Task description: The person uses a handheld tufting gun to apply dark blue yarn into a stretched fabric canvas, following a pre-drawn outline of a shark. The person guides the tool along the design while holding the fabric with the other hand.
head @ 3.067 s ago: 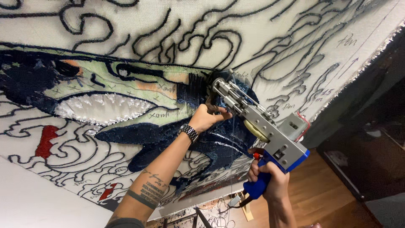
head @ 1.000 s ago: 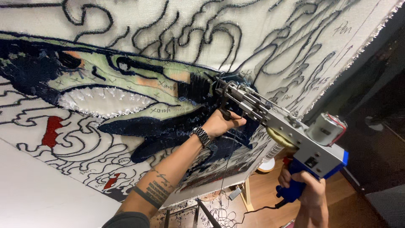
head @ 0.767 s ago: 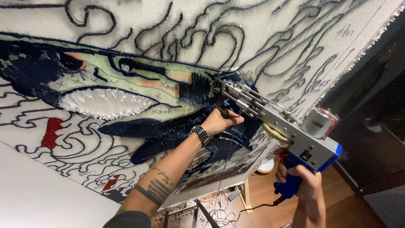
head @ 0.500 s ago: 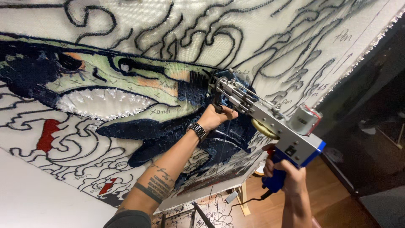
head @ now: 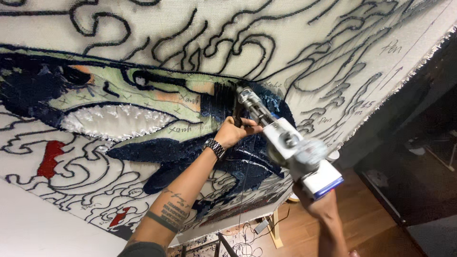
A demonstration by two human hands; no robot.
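Since half a second ago, the tufting gun (head: 285, 143) has been swung round slightly, so that its white and blue rear body is now seen lower and closer to the camera, blurred by motion, while its tip has been kept pressed to the cloth at about the same spot.

The gun is held against the stretched backing cloth (head: 295, 43), with its nose at the dark blue patch (head: 228, 100) near the centre of the view. The left hand (head: 233, 133) is closed round the front grip just behind the nose, fingers curled fully about it. The right hand (head: 314, 202), at 5 o'clock from the left, is largely hidden beneath the gun's rear body; it appears wrapped round the handle, but how tightly the fingers are closed cannot be told. A wristwatch (head: 215, 147) is worn on the left wrist.

As to progress, the fish's head at 9 o'clock is judged largely filled: pale green (head: 119, 97), white teeth (head: 114, 121), dark blue and some red (head: 50, 157). Dark blue fill is being laid round the gun. Much is judged left: the swirling outlines at 12 and 2 o'clock are only drawn, with bare cloth between them. A wooden floor (head: 381, 228) is seen at 5 o'clock.
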